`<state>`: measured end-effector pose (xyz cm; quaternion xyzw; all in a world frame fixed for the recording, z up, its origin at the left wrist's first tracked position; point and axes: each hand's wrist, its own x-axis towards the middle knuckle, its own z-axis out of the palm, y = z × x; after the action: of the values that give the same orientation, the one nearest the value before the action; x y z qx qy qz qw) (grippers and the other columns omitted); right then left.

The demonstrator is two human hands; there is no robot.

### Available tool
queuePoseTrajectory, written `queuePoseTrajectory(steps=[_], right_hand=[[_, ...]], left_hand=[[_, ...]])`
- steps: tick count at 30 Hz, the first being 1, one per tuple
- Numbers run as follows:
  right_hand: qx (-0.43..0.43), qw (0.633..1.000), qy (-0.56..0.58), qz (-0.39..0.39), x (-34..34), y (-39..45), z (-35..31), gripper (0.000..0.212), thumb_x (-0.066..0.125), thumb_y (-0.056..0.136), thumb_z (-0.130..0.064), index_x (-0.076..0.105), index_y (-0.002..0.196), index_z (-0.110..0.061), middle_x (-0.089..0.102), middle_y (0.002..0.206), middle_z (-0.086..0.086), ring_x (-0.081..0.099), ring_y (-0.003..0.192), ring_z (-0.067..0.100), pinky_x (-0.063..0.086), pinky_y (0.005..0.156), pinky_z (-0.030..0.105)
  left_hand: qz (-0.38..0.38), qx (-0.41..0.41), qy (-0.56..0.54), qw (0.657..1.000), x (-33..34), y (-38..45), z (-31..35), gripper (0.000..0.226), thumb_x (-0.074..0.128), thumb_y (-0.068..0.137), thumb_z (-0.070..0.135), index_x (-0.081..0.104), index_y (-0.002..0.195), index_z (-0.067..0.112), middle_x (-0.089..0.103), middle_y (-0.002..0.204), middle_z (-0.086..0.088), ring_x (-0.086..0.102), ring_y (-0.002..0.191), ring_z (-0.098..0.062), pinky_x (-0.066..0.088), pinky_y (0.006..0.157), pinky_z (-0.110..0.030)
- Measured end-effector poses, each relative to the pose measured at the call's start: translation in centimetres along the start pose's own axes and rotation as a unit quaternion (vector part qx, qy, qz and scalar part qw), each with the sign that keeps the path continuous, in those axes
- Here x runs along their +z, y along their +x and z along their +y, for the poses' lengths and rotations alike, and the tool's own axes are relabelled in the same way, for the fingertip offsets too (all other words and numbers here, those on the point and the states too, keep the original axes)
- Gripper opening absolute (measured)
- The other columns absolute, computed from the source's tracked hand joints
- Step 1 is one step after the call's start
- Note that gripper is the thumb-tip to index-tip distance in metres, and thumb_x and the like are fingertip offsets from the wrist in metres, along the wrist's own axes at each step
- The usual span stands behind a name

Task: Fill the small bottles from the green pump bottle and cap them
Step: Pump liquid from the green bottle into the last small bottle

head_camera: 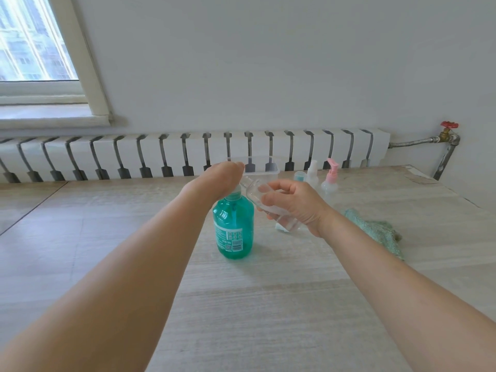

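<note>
Right now the green pump bottle (233, 226) stands upright mid-table (241, 304), w/ the left hand (217, 178) laid on top of its pump head, palm down; fingers reach over the far side, so can't tell if they're curled or flat. Right hand (292, 205) is wrapped round a small clear bottle (268, 208), just right of the pump. That bottle's long axis is tilted: base low and nearer the camera, open mouth up, far and left, toward the pump head. Spout itself is hidden under the left hand, so whether mouth and spout line up isn't visible. Looks like the pressing step; next push prob needs the mouth right under the spout. Farther right, near the wall: a clear tub (261, 171), more small bottles incl. a pink-pump bottle (330, 178). A green cloth (375, 232) lies right.
</note>
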<state>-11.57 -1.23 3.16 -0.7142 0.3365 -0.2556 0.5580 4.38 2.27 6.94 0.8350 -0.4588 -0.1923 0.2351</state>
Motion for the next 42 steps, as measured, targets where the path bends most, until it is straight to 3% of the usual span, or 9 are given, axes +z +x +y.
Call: queuePoseTrajectory(steps=[2,4,10,14,19,23,33,37,42], right_hand=[[-0.002,1.0,0.005,0.002,0.0,-0.3,-0.1,0.033,0.071,0.08,-0.028,0.062,0.111,-0.02,0.067,0.107,0.008,0.066,0.086,0.02,0.054,0.065,0.024],[-0.002,1.0,0.006,0.003,0.1,-0.4,-0.3,0.032,0.071,0.08,-0.028,0.062,0.11,-0.021,0.067,0.107,0.007,0.067,0.085,0.019,0.054,0.063,0.022],[-0.019,1.0,-0.006,0.021,-0.3,-0.5,-0.7,0.033,0.071,0.08,-0.03,0.063,0.111,-0.021,0.067,0.108,0.007,0.066,0.093,0.024,0.055,0.083,0.037],[-0.027,0.999,-0.016,0.016,-0.4,-0.4,-1.0,0.029,0.072,0.079,-0.027,0.064,0.107,-0.023,0.068,0.105,0.006,0.066,0.089,0.021,0.055,0.081,0.034],[-0.024,0.999,-0.02,0.014,-0.3,-0.2,-1.0,0.028,0.072,0.079,-0.027,0.064,0.106,-0.024,0.068,0.104,0.004,0.066,0.088,0.02,0.056,0.079,0.033],[-0.02,0.999,-0.037,0.01,-0.2,-0.3,-0.9,0.037,0.071,0.08,-0.029,0.063,0.114,-0.018,0.067,0.106,0.006,0.065,0.093,0.022,0.054,0.085,0.038],[-0.008,0.999,-0.033,0.004,-0.2,0.0,-0.2,0.029,0.073,0.077,-0.029,0.062,0.104,-0.027,0.066,0.106,0.007,0.063,0.097,0.024,0.052,0.089,0.039],[-0.007,1.0,-0.013,0.002,-0.1,-0.3,-0.2,0.029,0.073,0.078,-0.027,0.062,0.104,-0.026,0.067,0.107,0.007,0.064,0.095,0.024,0.053,0.089,0.039],[-0.008,1.0,-0.014,0.012,-0.1,-0.7,-0.6,0.034,0.072,0.079,-0.028,0.062,0.11,-0.022,0.067,0.109,0.008,0.064,0.097,0.026,0.052,0.09,0.041]], left_hand=[[0.008,-0.006,-0.025,1.0,0.2,0.2,-0.2,0.032,0.028,0.099,0.034,0.049,0.107,0.011,0.055,0.094,-0.003,0.054,0.086,-0.018,0.043,0.081,-0.033],[0.011,-0.004,-0.038,0.999,0.3,0.1,-0.3,0.029,0.027,0.098,0.038,0.044,0.1,0.014,0.049,0.094,-0.002,0.048,0.077,-0.013,0.038,0.078,-0.032],[0.003,0.007,-0.017,1.0,-1.1,-0.6,0.2,0.056,0.024,0.096,0.048,0.041,0.134,0.011,0.045,0.137,-0.012,0.045,0.121,-0.029,0.036,0.1,-0.041],[-0.013,-0.006,-0.02,1.0,-1.3,-1.1,0.3,0.055,0.024,0.097,0.046,0.041,0.134,0.008,0.041,0.141,-0.015,0.039,0.131,-0.031,0.032,0.107,-0.042],[-0.01,0.007,-0.02,1.0,-1.3,-1.5,0.9,0.039,0.023,0.102,0.029,0.049,0.117,0.005,0.05,0.127,-0.02,0.056,0.104,-0.028,0.039,0.101,-0.037],[-0.005,0.004,-0.003,1.0,-0.8,-0.9,0.7,0.05,0.019,0.101,0.032,0.045,0.129,-0.002,0.047,0.133,-0.021,0.044,0.122,-0.036,0.036,0.097,-0.041],[0.002,-0.011,-0.001,1.0,0.0,0.0,0.1,0.05,0.022,0.1,0.032,0.046,0.127,-0.002,0.05,0.129,-0.02,0.046,0.119,-0.036,0.037,0.095,-0.041],[0.008,-0.013,-0.015,1.0,0.3,0.1,-0.1,0.042,0.028,0.099,0.035,0.045,0.125,0.006,0.053,0.102,-0.007,0.049,0.089,-0.021,0.037,0.081,-0.033],[0.0,0.015,-0.002,1.0,-0.4,-0.3,-0.1,0.046,0.025,0.099,0.042,0.044,0.127,0.01,0.051,0.129,-0.01,0.05,0.102,-0.02,0.039,0.094,-0.035]])
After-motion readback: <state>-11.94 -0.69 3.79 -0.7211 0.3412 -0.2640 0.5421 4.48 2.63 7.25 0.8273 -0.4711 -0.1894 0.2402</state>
